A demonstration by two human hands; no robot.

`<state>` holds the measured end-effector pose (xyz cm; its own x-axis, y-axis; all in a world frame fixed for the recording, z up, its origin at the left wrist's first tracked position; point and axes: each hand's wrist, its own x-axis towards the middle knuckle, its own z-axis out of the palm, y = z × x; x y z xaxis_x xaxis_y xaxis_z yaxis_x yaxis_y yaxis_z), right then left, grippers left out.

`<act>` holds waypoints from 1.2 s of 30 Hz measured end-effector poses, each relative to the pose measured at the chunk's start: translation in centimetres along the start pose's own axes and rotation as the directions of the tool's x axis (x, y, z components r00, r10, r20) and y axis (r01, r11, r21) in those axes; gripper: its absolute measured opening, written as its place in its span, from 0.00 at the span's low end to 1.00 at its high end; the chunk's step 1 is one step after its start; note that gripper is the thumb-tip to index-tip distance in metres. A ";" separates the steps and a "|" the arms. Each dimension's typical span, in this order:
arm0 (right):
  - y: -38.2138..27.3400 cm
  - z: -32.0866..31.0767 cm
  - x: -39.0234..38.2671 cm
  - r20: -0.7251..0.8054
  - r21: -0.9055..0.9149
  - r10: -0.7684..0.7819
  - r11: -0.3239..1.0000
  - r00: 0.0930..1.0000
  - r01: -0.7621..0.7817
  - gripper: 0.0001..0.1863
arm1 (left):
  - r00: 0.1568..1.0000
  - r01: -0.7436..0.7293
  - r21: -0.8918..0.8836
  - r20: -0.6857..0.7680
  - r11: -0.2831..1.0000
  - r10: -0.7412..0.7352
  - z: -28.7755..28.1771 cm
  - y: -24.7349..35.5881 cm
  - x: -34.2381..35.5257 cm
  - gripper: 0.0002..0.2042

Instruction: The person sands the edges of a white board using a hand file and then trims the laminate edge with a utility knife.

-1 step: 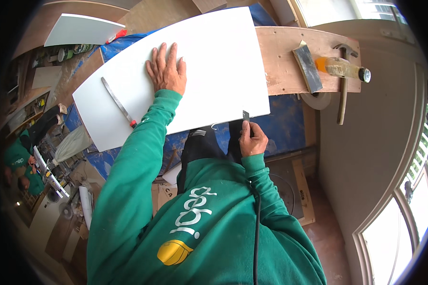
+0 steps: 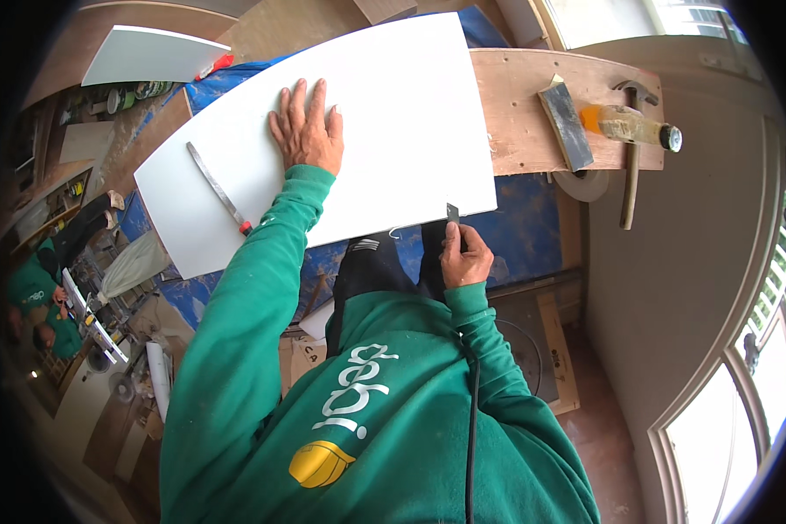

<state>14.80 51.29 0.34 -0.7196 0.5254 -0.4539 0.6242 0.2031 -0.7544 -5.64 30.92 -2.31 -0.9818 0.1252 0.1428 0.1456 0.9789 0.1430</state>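
Left hand (image 2: 307, 131) presses flat, fingers spread, on a white panel (image 2: 384, 105) lying across the counter (image 2: 524, 113); right hand (image 2: 465, 255) clenches a small dark tool (image 2: 452, 213) at the panel's near edge. A slip could chip that edge.

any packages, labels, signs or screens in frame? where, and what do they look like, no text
Cardboard box: on the floor below the white panel, brown, dark print on its flap.
Flat carton: floor, right of the right hand, tan, dark round drawing.
Bottle: lying on the plank, orange with pale label.
No signs or screens.
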 end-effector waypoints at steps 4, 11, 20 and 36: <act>-1.8 1.1 0.5 0.029 -0.058 -0.168 0.984 0.985 0.169 0.12 | 1.000 -0.001 0.009 -0.004 1.000 0.001 0.0 0.0 -0.1 0.24; -0.4 -0.1 0.0 -0.033 -0.036 -0.031 0.999 0.999 0.030 0.10 | 1.000 -0.001 0.013 0.016 1.000 0.001 0.0 -0.1 -0.1 0.25; -3.1 1.9 0.0 0.132 -0.134 -0.053 0.989 0.990 0.071 0.11 | 1.000 -0.012 -0.005 -0.006 1.000 0.012 0.3 -0.1 0.3 0.24; -2.1 1.5 -0.4 -0.041 0.047 -0.084 0.995 0.996 0.086 0.10 | 1.000 -0.018 -0.018 0.003 1.000 0.018 0.2 -0.2 0.0 0.25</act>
<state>13.33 49.37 1.41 -0.7564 0.5400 -0.3692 0.5450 0.2081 -0.8122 -5.74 30.75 -2.51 -0.9793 0.1433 0.1429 0.1654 0.9735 0.1578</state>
